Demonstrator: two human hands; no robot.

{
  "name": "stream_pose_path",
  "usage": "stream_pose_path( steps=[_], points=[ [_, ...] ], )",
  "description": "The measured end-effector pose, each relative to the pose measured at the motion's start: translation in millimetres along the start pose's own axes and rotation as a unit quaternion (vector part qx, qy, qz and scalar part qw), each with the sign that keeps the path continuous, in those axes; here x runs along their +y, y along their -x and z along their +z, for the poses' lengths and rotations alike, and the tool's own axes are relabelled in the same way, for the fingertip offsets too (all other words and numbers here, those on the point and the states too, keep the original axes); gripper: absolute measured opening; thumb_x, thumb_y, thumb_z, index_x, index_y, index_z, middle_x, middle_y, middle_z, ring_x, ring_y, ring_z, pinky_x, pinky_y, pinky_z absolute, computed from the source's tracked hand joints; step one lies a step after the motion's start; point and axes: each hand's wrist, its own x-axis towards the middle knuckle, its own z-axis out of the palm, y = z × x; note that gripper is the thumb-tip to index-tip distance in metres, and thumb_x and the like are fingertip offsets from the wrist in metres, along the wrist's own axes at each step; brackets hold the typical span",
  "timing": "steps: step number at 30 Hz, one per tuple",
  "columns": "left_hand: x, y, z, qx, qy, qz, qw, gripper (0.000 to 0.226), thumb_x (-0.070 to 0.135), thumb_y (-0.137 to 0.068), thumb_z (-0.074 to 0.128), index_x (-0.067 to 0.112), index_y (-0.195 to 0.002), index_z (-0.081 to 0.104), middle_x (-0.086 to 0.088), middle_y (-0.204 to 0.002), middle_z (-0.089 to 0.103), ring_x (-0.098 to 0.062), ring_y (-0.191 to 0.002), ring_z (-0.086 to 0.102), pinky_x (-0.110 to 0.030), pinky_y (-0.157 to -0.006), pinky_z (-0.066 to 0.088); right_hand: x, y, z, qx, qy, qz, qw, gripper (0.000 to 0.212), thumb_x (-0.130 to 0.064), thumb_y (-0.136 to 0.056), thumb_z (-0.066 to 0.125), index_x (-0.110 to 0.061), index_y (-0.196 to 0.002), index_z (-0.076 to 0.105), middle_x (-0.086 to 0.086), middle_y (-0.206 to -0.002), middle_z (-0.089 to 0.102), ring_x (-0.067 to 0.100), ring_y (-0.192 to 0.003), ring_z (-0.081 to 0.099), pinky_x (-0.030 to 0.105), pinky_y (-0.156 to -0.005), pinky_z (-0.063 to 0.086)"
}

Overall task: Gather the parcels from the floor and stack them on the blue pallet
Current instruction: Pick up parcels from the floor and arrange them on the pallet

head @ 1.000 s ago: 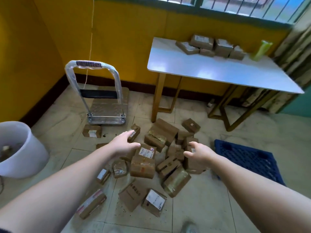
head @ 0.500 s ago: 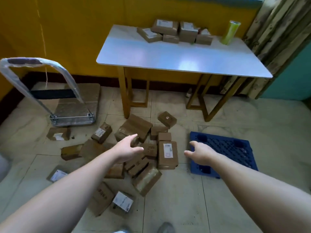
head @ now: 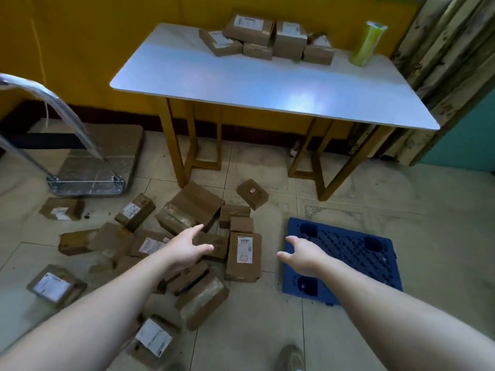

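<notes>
Your left hand [head: 187, 250] reaches out at the centre of the frame above the heap of parcels [head: 187, 236], fingers spread and holding nothing. Your right hand [head: 302, 257] is stretched out just right of centre, also spread and empty, over the near left corner of the blue pallet [head: 353, 253]. The pallet lies flat on the tiled floor [head: 442, 236] at centre right with no parcel on it.

You can count roughly seventeen brown parcels scattered on the floor from lower left to centre; the overlap in the middle makes an exact count uncertain. About seven show white shipping labels, but the print is too small and blurred to read. The tall labelled parcel [head: 243, 257] lies between your hands.

On the white table [head: 267, 84] at the top, five more boxes [head: 265, 38] sit clustered beside one yellow-green roll [head: 368, 44]. One platform trolley [head: 88, 162] stands at the left.
</notes>
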Motion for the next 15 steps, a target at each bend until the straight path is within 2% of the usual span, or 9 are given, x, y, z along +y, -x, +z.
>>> stream_pose_path(
  steps=[4,7,11,13,15],
  points=[
    [29,-33,50,0.005,0.059,-0.011,0.998,0.075,0.048,-0.085,0.060,0.031,-0.147,0.023,-0.001,-0.156,0.023,-0.022,-0.140,0.027,-0.040,-0.111,0.028,46,-55,-18,-0.023,0.023,-0.018,0.999,0.071,-0.055,-0.090,0.049,-0.025,-0.149,0.022,0.004,-0.152,0.034,0.024,-0.133,0.040,0.035,-0.101,0.039],
    [33,-62,104,-0.001,0.077,-0.033,0.996,0.075,0.047,-0.084,0.061,0.032,-0.147,0.024,0.001,-0.155,0.024,-0.021,-0.140,0.027,-0.039,-0.111,0.026,81,-100,-10,-0.053,0.047,-0.037,0.997,0.072,-0.058,-0.089,0.047,-0.024,-0.149,0.023,0.005,-0.149,0.038,0.023,-0.123,0.050,0.034,-0.095,0.042],
    [19,-128,156,0.021,0.065,-0.052,0.996,0.076,0.050,-0.082,0.061,0.030,-0.147,0.026,0.000,-0.154,0.028,-0.022,-0.139,0.030,-0.039,-0.111,0.027,108,-167,31,-0.066,0.029,-0.053,0.996,0.073,-0.056,-0.090,0.046,-0.022,-0.150,0.023,0.006,-0.153,0.032,0.025,-0.136,0.036,0.036,-0.104,0.035],
    [6,-171,181,0.028,0.073,-0.054,0.995,0.073,0.050,-0.081,0.062,0.028,-0.144,0.033,-0.001,-0.149,0.037,-0.022,-0.134,0.039,-0.039,-0.110,0.033,119,-205,63,-0.065,0.005,-0.052,0.997,0.072,-0.055,-0.091,0.047,-0.021,-0.150,0.023,0.007,-0.153,0.031,0.026,-0.137,0.034,0.035,-0.105,0.033],
    [-18,-214,215,0.022,0.086,-0.062,0.994,0.054,0.044,-0.083,0.062,0.026,-0.132,0.050,-0.001,-0.133,0.055,-0.018,-0.113,0.056,-0.035,-0.093,0.047,129,-243,102,-0.073,-0.022,-0.046,0.996,0.073,-0.053,-0.091,0.050,-0.020,-0.150,0.022,0.006,-0.154,0.030,0.026,-0.137,0.034,0.032,-0.103,0.034]
  ],
)
